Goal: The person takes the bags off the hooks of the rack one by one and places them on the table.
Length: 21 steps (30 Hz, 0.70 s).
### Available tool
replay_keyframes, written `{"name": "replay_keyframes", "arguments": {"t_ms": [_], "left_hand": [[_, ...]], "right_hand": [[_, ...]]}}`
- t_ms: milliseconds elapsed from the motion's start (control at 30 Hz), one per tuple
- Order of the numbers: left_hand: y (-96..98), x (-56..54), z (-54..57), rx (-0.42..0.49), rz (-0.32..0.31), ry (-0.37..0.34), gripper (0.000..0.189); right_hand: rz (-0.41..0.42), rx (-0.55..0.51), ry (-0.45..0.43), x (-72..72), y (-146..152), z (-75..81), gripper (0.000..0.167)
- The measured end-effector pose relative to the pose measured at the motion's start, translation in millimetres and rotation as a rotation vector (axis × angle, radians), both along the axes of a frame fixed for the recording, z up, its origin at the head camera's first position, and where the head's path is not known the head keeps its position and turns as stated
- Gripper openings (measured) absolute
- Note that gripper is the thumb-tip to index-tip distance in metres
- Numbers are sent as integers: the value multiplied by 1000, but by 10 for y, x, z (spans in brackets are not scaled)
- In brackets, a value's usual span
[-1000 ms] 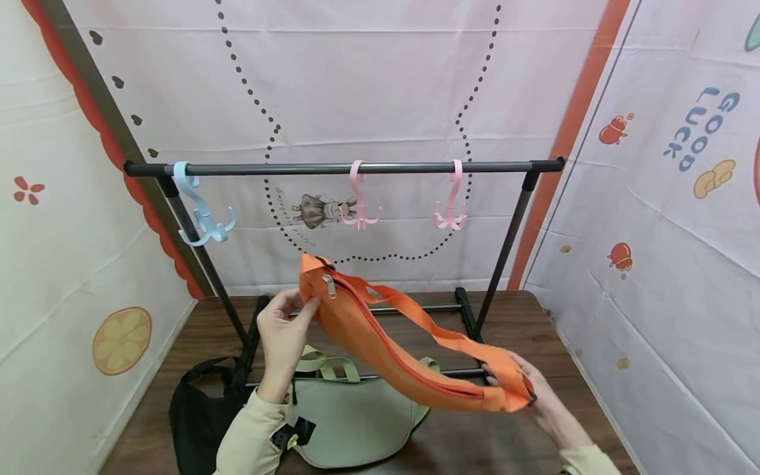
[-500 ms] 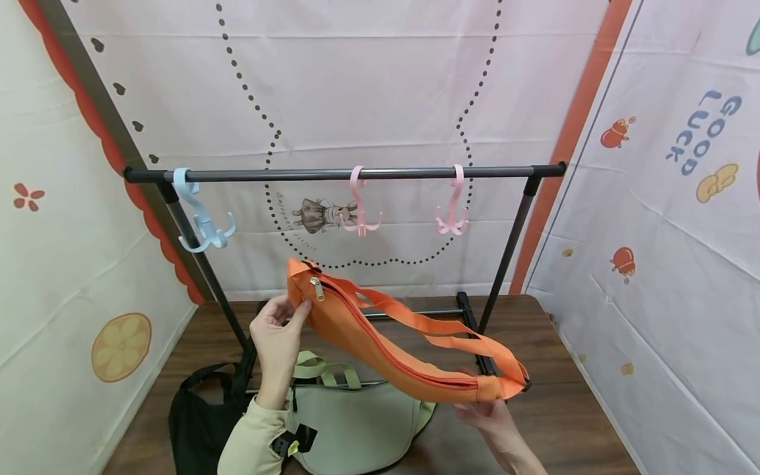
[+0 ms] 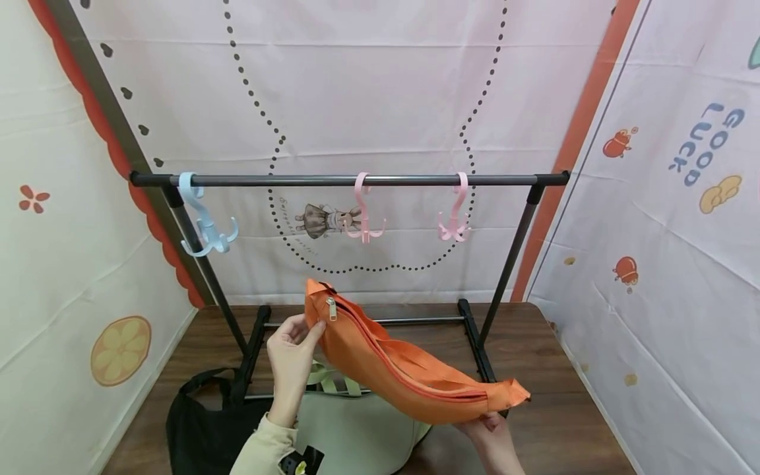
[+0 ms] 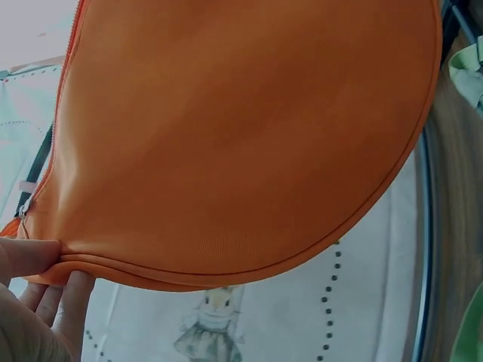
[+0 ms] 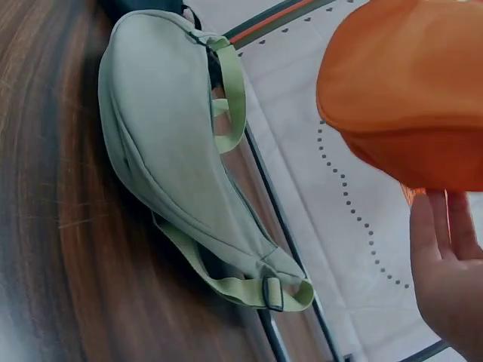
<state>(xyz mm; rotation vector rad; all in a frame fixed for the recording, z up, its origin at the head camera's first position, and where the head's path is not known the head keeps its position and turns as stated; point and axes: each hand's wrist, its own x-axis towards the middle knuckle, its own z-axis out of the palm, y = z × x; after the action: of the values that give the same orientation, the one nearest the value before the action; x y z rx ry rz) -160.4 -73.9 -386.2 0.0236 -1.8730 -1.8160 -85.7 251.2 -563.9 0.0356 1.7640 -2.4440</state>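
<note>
An orange sling bag (image 3: pixel 386 369) with a red zip and a metal zip pull is held up at mid-view, its left end higher than its right. My left hand (image 3: pixel 293 353) pinches the left end between thumb and fingers, close below the zip pull. Low at the right end, my right hand (image 3: pixel 489 435) holds the underside; in the right wrist view its fingers (image 5: pixel 426 230) go behind the bag and the thumb does not show. Most of the strap is hidden behind the bag. The left wrist view shows the bag's broad rounded face (image 4: pixel 249 151).
A black rack with a top bar (image 3: pixel 267 180) stands behind. From it hang a blue hook (image 3: pixel 208 227) and two pink hooks, one central (image 3: pixel 364 211), one to the right (image 3: pixel 456 211). A sage green bag (image 5: pixel 166 121) and a black bag (image 3: pixel 208 422) lie on the wooden table (image 3: pixel 552 396).
My right hand has left the strap end and come leftward under the bag's right end. The strap has dropped behind the bag. My left hand keeps its pinch.
</note>
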Motion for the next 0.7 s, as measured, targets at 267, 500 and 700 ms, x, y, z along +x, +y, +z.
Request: {"name": "replay_keyframes", "arguments": {"t_ms": [267, 500, 700], "left_hand": [[277, 86, -114, -25, -99, -43, 13], [561, 77, -297, 49, -179, -96, 13], [762, 131, -323, 162, -297, -213, 14]], "right_hand": [[-312, -215, -181, 313, -149, 721, 18], [-410, -237, -203, 306, 151, 659, 13], [-471, -226, -171, 279, 476, 635, 21]]}}
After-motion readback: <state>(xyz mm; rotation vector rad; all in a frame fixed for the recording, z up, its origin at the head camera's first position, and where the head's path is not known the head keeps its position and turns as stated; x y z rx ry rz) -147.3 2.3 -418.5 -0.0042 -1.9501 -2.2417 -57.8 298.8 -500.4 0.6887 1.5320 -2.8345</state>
